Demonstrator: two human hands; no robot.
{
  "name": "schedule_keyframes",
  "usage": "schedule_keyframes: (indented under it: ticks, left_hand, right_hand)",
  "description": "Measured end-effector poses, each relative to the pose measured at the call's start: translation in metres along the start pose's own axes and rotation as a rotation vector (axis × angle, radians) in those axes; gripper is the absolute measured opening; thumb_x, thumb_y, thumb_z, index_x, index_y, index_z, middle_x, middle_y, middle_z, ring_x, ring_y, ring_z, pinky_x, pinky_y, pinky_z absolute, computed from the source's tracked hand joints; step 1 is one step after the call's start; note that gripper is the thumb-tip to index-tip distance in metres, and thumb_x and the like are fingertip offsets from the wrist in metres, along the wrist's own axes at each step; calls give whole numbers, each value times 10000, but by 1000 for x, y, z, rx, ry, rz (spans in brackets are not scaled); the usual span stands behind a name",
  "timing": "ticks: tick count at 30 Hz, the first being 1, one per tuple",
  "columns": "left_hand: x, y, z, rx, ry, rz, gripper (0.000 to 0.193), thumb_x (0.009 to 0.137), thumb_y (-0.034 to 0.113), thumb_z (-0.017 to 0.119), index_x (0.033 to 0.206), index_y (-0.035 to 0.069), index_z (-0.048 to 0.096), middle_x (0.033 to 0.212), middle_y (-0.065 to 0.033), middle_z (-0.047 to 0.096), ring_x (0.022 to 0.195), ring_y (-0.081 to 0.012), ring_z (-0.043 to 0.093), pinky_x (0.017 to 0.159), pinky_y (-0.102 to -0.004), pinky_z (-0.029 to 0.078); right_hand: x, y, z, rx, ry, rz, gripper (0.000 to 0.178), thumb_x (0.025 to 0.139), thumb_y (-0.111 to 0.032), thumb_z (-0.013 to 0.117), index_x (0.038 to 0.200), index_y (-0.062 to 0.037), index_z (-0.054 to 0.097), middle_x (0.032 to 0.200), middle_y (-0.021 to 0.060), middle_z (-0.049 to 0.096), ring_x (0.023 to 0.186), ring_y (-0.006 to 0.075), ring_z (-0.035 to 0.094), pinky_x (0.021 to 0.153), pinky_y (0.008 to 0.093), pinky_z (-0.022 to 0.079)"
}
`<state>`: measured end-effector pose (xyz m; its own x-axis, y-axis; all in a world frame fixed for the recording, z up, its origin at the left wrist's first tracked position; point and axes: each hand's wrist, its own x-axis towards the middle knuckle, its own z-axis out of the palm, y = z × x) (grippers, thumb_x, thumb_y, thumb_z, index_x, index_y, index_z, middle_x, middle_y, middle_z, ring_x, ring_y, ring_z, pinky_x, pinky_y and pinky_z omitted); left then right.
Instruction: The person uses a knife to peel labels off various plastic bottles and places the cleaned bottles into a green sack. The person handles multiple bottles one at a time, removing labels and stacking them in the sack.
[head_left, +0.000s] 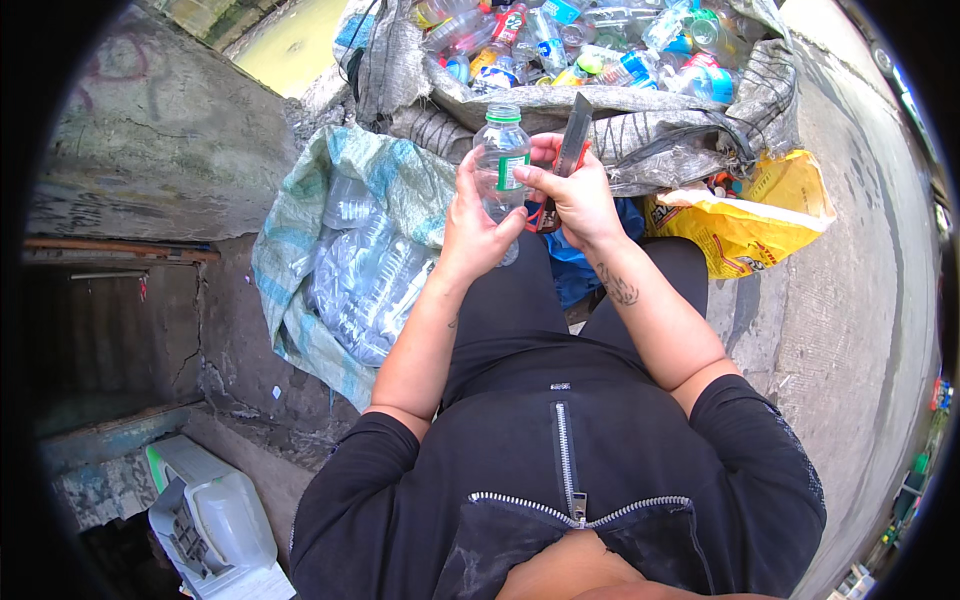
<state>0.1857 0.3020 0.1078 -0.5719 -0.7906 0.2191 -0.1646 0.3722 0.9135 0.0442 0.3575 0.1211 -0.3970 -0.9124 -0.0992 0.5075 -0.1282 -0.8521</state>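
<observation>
Here, left hand (pixel 474 226) curls round a clear bottle (pixel 491 152), right hand (pixel 585 200) round a cutter (pixel 574 137).

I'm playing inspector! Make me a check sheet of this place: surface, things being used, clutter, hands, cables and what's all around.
Surface: concrete ground with dark streaks; no table seen.
Things in hand: clear plastic bottle with a green neck ring, held upright; red-and-black box cutter, blade pointing up.
Clutter: grey woven sack of mixed bottles; blue-and-white woven sack of clear bottles; yellow bag.
Hands: left hand holds the bottle; right hand holds the cutter, its thumb at the bottle's label.
Cables: no electrical cables seen.
Surroundings: concrete wall at left; yellowish water beyond; grey-white plastic container at lower left.
</observation>
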Motion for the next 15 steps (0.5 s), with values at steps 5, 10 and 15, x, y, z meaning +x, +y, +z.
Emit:
schedule_keyframes:
  ticks: [5,10,15]
  left_hand:
    - [1,-13,3,-168,-17,33,830,710,28,671,1408,54,224,1136,-164,584,1035,-238,581,914,-365,458]
    - [-1,-10,6,-359,-75,-3,791,752,-50,598,1422,71,194,1233,-135,504,1052,-210,558,894,-349,476]
    - [2,-13,1,-698,-172,-50,760,773,-67,559,1423,93,198,1255,-117,476,1044,-203,555,875,-329,484]
  right_hand:
    - [-6,1,6,-125,60,-101,361,721,-59,802,1015,-24,594,823,-1,598,624,58,553,555,209,469]
    - [-8,7,9,-174,104,-182,350,727,-66,798,1022,-24,616,862,15,614,719,59,581,617,223,501]
    - [-11,4,8,-202,47,-157,372,735,-72,791,1063,-25,622,939,31,618,736,59,578,611,223,489]
